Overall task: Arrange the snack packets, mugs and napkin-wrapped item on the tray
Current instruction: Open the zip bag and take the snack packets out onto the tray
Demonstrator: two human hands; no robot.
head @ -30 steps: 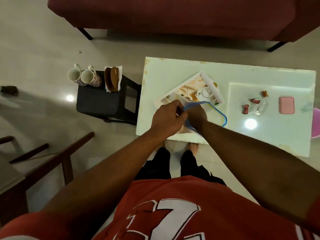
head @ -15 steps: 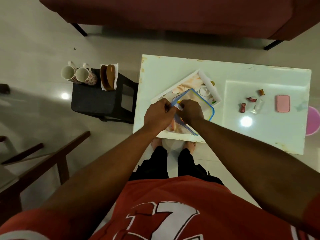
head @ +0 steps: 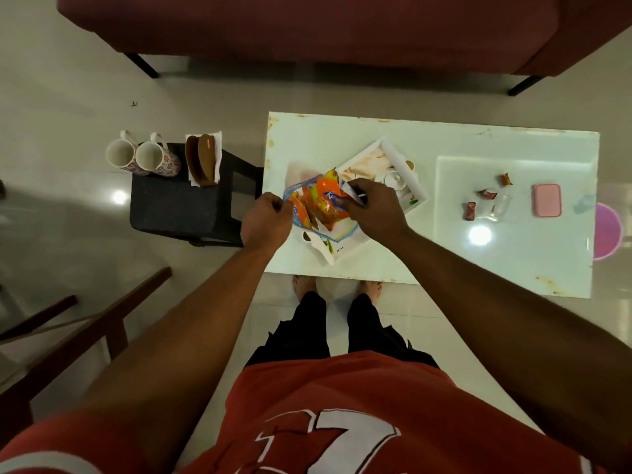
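Pinched between both hands, a clear blue-edged bag (head: 309,200) of orange snack packets (head: 325,203) is held just above the tray (head: 407,176). The left hand (head: 266,220) is closed in a fist on the bag's left edge, and the fingers of the right hand (head: 372,208) are pressed together on its upper right corner. Two or more orange packets are seen through the plastic; an exact count cannot be made out. Directly beneath the grip, the white tray is set at an angle on the white table (head: 342,131), with a printed picture on its floor. To the left of the grip, well apart, a dark stool (head: 174,203) is found beside the table. On its far edge two floral mugs (head: 143,159) are stood touching one another, and just beside them the napkin-wrapped item (head: 203,159) is placed, brown against white paper. To the right of the grip, small wrapped sweets (head: 485,196), a clear glass (head: 499,206) and a pink case (head: 547,200) are laid on the table. Beyond the table, a dark red sofa (head: 307,25) is seen.
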